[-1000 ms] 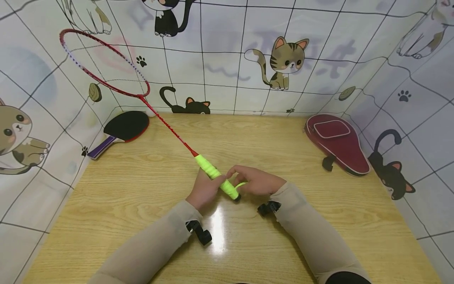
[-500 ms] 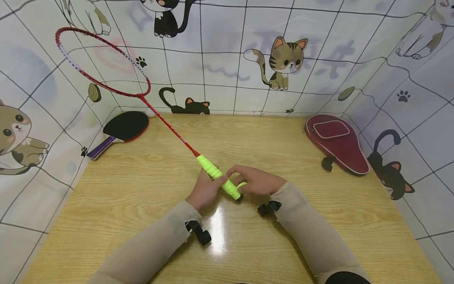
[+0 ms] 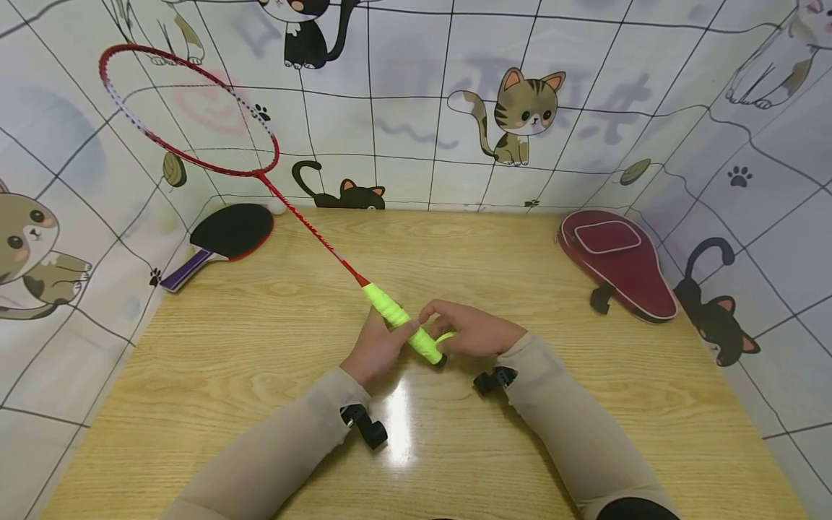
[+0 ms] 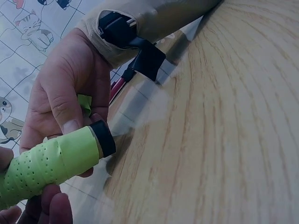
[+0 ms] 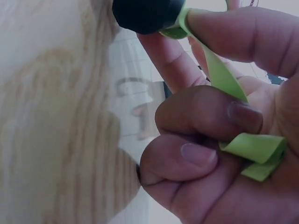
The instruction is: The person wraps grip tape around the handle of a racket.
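A red badminton racket (image 3: 312,231) slants up to the left, its head raised before the back wall. Its handle (image 3: 396,312) is wrapped in perforated neon yellow-green grip tape, with a black butt cap (image 5: 148,14) at the end. My left hand (image 3: 375,345) grips this wrapped handle, thumb on top. Beside the butt end, my right hand (image 3: 474,331) has its ring and little fingers curled round the loose end of the tape (image 5: 252,151). From there a strip of tape runs up past the thumb to the handle. The right thumb (image 4: 70,122) touches the wrap near the cap.
A black-faced table tennis bat (image 3: 232,230) with a purple handle lies at the back left, a white ball (image 3: 276,205) behind it. At the back right lies a dark red bat case (image 3: 617,267). Cat-printed walls enclose the wooden table (image 3: 416,462) on three sides.
The racket has turned slightly in the left hand: its head has shifted a little up and left, the handle slightly right. Both hands keep nearly the same place.
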`<state>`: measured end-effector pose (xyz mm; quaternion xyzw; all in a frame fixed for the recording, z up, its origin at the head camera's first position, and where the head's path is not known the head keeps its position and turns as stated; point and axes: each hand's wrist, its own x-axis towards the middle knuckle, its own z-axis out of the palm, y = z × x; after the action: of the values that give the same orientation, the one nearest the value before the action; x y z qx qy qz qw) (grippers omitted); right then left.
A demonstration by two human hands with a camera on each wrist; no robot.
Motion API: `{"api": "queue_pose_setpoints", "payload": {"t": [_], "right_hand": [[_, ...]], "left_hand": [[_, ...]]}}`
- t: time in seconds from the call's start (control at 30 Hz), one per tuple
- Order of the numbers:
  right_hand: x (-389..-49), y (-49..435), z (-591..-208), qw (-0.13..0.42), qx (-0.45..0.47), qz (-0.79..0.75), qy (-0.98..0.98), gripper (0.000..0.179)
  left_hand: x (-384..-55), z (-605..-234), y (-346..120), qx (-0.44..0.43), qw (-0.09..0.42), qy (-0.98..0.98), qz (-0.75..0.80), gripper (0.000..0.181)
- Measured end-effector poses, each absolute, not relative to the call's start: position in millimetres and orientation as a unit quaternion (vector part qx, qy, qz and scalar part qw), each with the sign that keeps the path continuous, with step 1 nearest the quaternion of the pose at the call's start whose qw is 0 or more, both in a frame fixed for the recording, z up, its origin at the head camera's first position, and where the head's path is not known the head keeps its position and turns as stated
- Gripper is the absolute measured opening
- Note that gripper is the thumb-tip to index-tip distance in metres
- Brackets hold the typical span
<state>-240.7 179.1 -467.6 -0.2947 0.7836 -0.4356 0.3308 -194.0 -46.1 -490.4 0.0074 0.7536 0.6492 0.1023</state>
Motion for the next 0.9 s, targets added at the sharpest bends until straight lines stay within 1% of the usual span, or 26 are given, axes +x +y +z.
{"api": "queue_pose_setpoints", "payload": {"t": [0.3,0.57,0.8,0.9], "right_hand": [[-242.2,179.8,-466.0,0.344,-0.288,-0.436,0.780,0.049],[-242.8,180.4,-466.4,0.359,-0.293,-0.452,0.762,0.050],[-241.7,181.9,-465.5,0.341,-0.298,-0.437,0.777,0.049],[-240.7,182.5,-465.2,0.328,-0.301,-0.424,0.789,0.050]], "left_hand": [[-191.7,-489.5,-45.1,0.013,0.108,0.743,0.661,0.034],[-192.4,-491.2,-43.4,0.011,0.107,0.732,0.673,0.028],[-191.8,-490.0,-43.1,-0.001,0.116,0.728,0.675,0.023],[-190.9,-489.4,-43.3,0.000,0.111,0.736,0.668,0.028]]}}
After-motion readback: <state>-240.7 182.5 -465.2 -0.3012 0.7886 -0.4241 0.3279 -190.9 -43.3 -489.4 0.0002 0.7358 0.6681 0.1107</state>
